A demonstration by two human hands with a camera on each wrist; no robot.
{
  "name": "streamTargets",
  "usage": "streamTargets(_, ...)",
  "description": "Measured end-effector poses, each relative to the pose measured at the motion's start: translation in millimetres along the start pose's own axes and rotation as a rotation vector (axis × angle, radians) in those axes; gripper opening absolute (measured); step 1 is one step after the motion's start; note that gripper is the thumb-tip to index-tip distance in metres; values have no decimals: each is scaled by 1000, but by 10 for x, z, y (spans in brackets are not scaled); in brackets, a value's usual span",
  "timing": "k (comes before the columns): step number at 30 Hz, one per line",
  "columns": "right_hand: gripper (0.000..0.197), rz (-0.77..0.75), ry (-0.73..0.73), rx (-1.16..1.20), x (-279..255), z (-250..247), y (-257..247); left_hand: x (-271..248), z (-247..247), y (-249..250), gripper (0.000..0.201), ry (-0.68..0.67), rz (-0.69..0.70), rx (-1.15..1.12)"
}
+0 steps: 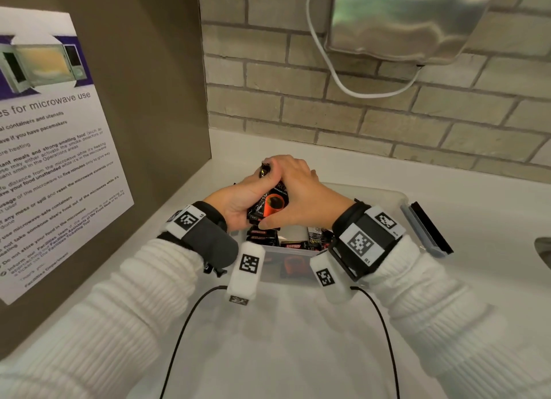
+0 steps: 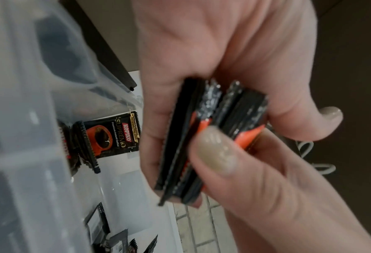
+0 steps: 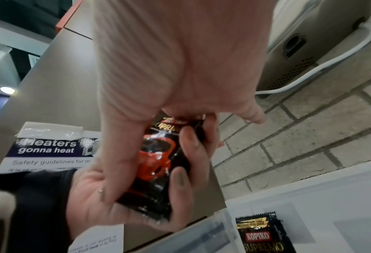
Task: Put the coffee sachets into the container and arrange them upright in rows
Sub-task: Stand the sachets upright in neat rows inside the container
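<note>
Both hands hold one stack of black and orange coffee sachets (image 1: pixel 272 205) just above the clear plastic container (image 1: pixel 376 193). My left hand (image 1: pixel 238 200) grips the stack from the left, and the sachets (image 2: pixel 204 137) show edge-on in its fingers. My right hand (image 1: pixel 301 190) curls over the stack's top, its thumb under the lower end. In the right wrist view the stack (image 3: pixel 158 164) faces the camera. Several sachets (image 1: pixel 293 245) stand or lie in the container; one sachet (image 2: pixel 113 135) is upright, another sachet (image 3: pixel 261 237) leans against a wall.
The container's lid (image 1: pixel 427 229) lies on the white counter (image 1: pixel 298 339) to the right. A brown panel with a microwave poster (image 1: pixel 50 148) stands at the left. A brick wall (image 1: pixel 387 124) runs behind, with a metal appliance (image 1: pixel 402 20) and white cord above.
</note>
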State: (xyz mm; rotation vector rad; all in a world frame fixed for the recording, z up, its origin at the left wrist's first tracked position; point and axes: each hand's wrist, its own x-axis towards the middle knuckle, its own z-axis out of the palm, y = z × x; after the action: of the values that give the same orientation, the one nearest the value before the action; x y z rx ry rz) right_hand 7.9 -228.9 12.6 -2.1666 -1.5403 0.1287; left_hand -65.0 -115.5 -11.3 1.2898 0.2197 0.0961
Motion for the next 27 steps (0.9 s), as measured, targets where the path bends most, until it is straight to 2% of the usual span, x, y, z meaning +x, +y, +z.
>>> streamTargets(2,84,-30,53,-57,11,8,-5,8,19,2,92,1,-12,-10)
streamTargets(4,78,-38,107,-86,34,-5,12,4,30,30,77,-23,-33,19)
streamTargets(6,75,-39,127,-71,52,-38,33,-21,37,49,84,-55,-41,97)
streamTargets(8,71,-38,140,-64,68,-55,58,-18,30,61,102,-73,-34,172)
streamTargets(11,73,-44,162,-46,70,-51,52,11,45,57,101,-66,13,178)
streamTargets(14,110,-40,109,-59,70,-62,59,60,86,42,100,-22,73,103)
streamTargets(16,121,-35,90,-109,70,-80,60,105,102,20,103,-3,92,70)
streamTargets(19,91,-70,156,-131,72,-95,66,134,140,25,111,2,79,-5)
streamTargets(21,77,-71,210,-111,73,-115,95,123,143,51,96,9,75,16)
streamTargets(24,71,-45,273,-142,75,-144,158,74,106,46,44,16,93,50)
streamTargets(25,71,-32,283,-161,77,-147,173,55,101,40,33,8,97,25)
streamTargets(27,74,-20,287,-195,99,-152,171,30,126,67,25,-13,103,-26)
